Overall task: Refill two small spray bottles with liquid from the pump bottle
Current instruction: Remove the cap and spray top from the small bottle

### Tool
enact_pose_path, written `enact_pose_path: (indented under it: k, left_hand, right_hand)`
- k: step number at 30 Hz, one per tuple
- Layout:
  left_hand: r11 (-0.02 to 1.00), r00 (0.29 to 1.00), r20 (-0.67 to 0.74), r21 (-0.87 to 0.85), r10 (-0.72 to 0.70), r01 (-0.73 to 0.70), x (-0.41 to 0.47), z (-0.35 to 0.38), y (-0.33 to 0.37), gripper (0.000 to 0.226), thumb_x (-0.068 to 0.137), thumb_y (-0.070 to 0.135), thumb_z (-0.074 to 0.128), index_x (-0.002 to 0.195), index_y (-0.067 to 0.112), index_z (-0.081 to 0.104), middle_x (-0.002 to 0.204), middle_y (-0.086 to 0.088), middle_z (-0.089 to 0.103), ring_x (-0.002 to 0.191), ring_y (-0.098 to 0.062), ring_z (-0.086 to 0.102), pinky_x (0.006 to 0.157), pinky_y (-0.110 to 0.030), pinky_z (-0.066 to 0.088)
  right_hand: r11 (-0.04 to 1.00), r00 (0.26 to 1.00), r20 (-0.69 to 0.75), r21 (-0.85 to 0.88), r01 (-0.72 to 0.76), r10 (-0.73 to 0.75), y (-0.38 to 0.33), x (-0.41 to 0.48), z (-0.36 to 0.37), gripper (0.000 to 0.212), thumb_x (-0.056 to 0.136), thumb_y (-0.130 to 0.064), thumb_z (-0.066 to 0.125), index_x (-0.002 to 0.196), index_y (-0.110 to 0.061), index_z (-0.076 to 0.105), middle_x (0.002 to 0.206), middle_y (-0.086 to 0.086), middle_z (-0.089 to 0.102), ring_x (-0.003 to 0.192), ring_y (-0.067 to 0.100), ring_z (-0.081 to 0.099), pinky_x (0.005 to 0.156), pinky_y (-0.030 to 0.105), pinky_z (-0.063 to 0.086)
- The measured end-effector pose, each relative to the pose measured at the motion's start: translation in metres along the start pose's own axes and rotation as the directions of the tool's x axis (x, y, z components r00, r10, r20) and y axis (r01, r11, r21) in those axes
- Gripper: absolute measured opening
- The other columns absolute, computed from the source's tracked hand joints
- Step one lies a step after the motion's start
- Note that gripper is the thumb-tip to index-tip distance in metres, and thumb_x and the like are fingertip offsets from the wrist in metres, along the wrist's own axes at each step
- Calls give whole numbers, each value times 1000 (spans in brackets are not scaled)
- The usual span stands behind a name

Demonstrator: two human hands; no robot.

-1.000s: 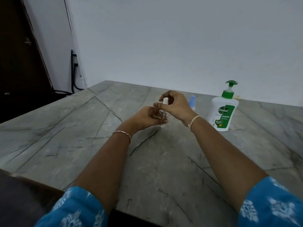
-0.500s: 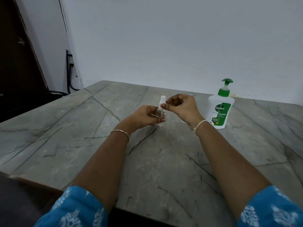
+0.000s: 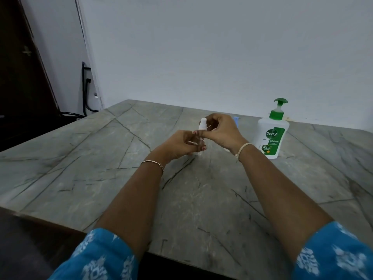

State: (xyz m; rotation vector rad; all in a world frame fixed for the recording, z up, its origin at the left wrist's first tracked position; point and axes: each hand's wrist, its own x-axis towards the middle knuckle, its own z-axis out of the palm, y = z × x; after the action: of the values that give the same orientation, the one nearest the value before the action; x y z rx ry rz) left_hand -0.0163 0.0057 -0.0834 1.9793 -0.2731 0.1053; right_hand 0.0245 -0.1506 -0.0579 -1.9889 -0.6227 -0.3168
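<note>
Clear plastic small spray bottle [image 3: 201, 142], held just above the grey veined stone desk [image 3: 101, 158], seemingly being unscrewed.
Left grip [image 3: 181, 145] curls round its body and right grip [image 3: 223, 132] pinches its white spray head [image 3: 202, 124]. Next, I judge: lift the head clear and reach for the white, green-topped pump bottle [image 3: 271, 136] standing well to the right near the pale wall [image 3: 201, 47].

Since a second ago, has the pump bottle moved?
No. The pump bottle stands at the same spot on the table, by its back edge.
</note>
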Motion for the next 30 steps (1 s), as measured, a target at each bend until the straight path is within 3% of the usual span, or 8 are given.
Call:
enact_pose_path:
  k: [3,6,10,14,17,20,23,30]
  left_hand:
    - [1000,1000,8,-7,-3,3,0,1,-1,32,80,12,74,110,6,65,100,-10,69,86,-14,65,79,-27,54]
    - [1000,1000,11,-17,8,-8,0,1,-2,32,79,11,75,110,5,65,100,-12,70,87,-16,65,82,-30,54]
    - [1000,1000,3,-23,-18,18,2,-1,-3,32,77,14,77,107,7,66,97,-6,70,93,-19,66,85,-34,54]
    - [999,1000,11,-33,-22,23,2,-1,-3,36,78,14,76,110,4,64,95,-4,69,91,-16,66,81,-27,55]
    - [1000,1000,2,-20,-11,11,1,0,-2,37,79,14,75,113,5,65,98,-5,70,86,-11,65,71,-19,53]
    - [1000,1000,-11,3,13,-13,2,3,-3,37,80,14,74,114,8,65,96,-3,68,83,-9,63,68,-14,49]
    - [1000,999,-32,14,10,-10,2,6,-4,38,81,16,73,117,7,64,101,-6,68,86,-11,62,76,-18,49]
    - [999,999,-46,38,21,-19,3,14,-3,37,82,17,73,116,7,62,101,-6,67,92,-14,62,89,-27,50]
  right_hand:
    - [998,1000,-5,65,-25,26,6,-8,-15,30,68,-17,88,91,-7,71,80,-1,67,68,7,57,66,20,50]
    - [987,999,34,154,-44,40,8,-12,-21,28,73,-12,85,96,-3,71,83,6,70,70,8,60,72,20,51]
    - [1000,999,35,22,-6,6,0,-4,-6,41,70,-18,87,105,-5,70,90,5,71,80,15,66,78,25,55]
    - [995,998,35,-72,64,-62,-10,1,1,30,76,-14,81,104,-8,71,92,0,72,85,15,68,79,28,55]
    - [997,998,21,44,63,-64,-20,2,-9,37,78,-11,80,112,-12,66,94,9,73,87,23,69,80,32,58]
    - [991,995,-34,99,93,-90,-30,4,-28,38,82,-11,76,118,-15,62,97,17,71,92,31,68,84,38,57]
    - [983,987,-108,132,129,-115,-37,-1,-52,33,87,-12,72,118,-14,62,101,16,72,94,28,68,88,35,56]
    - [982,940,-340,176,75,-11,-10,-41,-99,26,83,-16,78,103,-8,63,90,13,71,73,13,64,70,26,53]
